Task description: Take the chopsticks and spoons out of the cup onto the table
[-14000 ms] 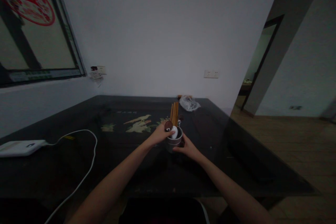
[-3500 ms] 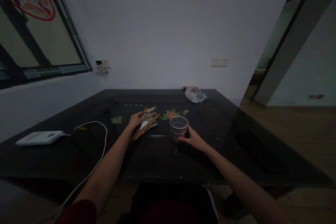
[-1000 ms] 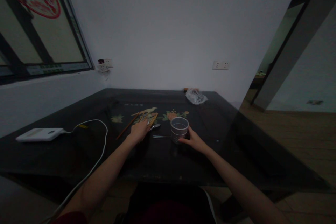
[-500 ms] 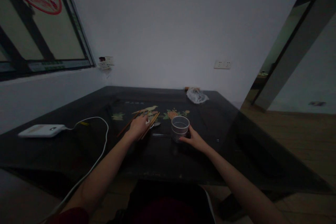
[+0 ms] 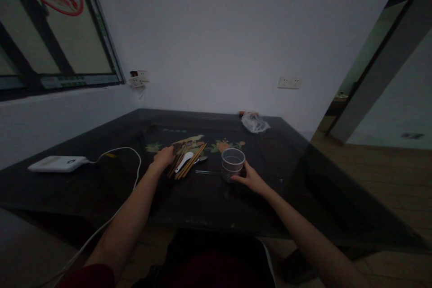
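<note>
My right hand (image 5: 252, 179) is wrapped round the right side of a clear plastic cup (image 5: 232, 166), which stands upright on the dark table. On the left, my left hand (image 5: 164, 156) is closed, its bent fingers against the left edge of a small pile of utensils. Wooden chopsticks (image 5: 176, 162) lie nearest those fingers. Beside them rests a white spoon (image 5: 185, 160), and right of it more chopsticks (image 5: 193, 160). A metal spoon (image 5: 202, 159) pokes out from under that right bundle. My left fingertips are partly hidden.
A white device (image 5: 57, 164) lies at the table's left, its white cable (image 5: 137, 162) running down past my left forearm. A crumpled clear plastic bag (image 5: 254, 123) sits near the wall at the back. The dark table (image 5: 263, 216) has a printed bird and flowers.
My left hand has moved left off the utensils, uncovering the white spoon. The left chopsticks now lie farther right, close to the spoon. My right hand remains on the cup.
</note>
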`<state>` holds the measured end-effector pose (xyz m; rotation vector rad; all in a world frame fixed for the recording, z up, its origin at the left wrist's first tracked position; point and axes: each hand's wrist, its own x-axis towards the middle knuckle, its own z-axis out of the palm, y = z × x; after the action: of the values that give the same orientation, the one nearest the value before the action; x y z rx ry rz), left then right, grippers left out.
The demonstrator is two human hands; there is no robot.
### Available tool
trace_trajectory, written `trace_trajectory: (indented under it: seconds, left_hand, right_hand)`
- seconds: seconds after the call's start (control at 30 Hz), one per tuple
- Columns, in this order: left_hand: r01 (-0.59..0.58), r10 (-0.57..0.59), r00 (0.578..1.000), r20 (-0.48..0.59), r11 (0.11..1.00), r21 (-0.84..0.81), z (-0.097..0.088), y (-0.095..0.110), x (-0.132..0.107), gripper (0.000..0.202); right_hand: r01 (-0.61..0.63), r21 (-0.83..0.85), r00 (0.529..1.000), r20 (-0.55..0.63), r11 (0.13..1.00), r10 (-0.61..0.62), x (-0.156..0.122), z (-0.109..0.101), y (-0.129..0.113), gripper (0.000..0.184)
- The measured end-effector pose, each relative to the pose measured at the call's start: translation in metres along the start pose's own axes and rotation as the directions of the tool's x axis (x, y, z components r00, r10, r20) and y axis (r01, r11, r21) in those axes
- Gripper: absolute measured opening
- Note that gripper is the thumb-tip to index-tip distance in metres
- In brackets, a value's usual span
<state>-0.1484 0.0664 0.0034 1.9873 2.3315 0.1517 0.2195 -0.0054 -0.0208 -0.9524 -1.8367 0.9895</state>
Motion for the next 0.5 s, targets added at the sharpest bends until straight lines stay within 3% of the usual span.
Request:
trace_trajectory:
  seconds: [0.17, 0.5]
  left_hand:
    - [-0.071, 0.071, 0.997, 0.005, 0.997, -0.023, 0.003, 0.0037, 0.0026, 0.036]
    - [-0.031, 0.029, 0.999, -0.031, 0.998, -0.052, -0.0006, 0.0022, 0.0013, 0.042]
  right_hand:
    - [-0.007, 0.009, 1.0, -0.001, 1.0, 0.007, 0.0008, 0.0005, 0.001, 0.076]
    - [-0.004, 0.001, 1.0, -0.005, 1.0, 0.004, 0.0008, 0.0004, 0.0017, 0.079]
